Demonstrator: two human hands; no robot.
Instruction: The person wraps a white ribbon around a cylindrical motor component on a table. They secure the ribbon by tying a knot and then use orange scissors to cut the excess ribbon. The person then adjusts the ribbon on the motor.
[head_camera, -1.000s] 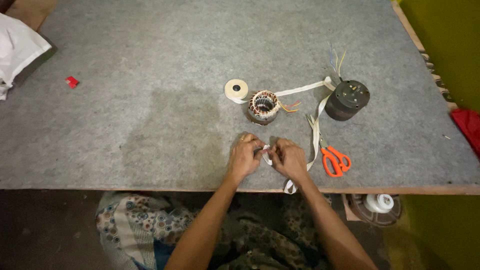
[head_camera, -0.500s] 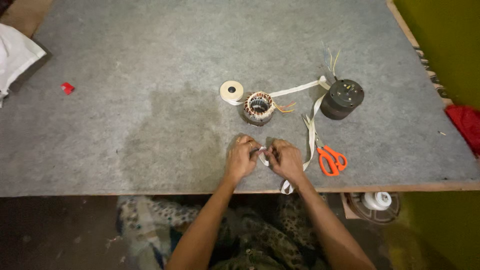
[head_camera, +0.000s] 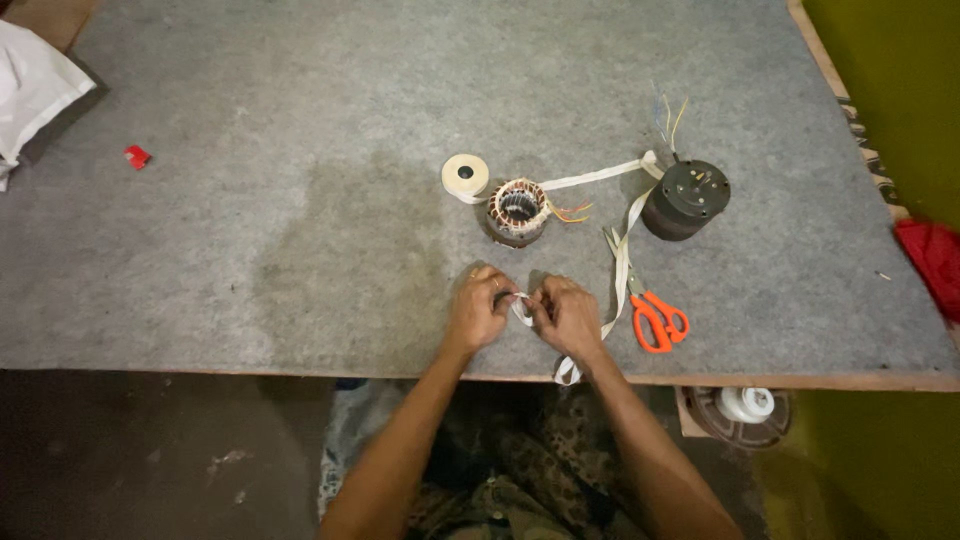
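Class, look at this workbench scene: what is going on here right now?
A person sits at a grey felt-covered table. Both hands, left hand and right hand, meet near the front edge, pinching a white tape strip between their fingers. The strip trails past orange scissors toward a black motor housing. Behind the hands sit a wound stator and a tape roll.

The two hands sit a little lower on the table than before, closer to the near edge. The left hand and the right hand now pinch the white tape closer together, so only a small bit shows between them. The head has moved too, so everything sits a little more to the left.
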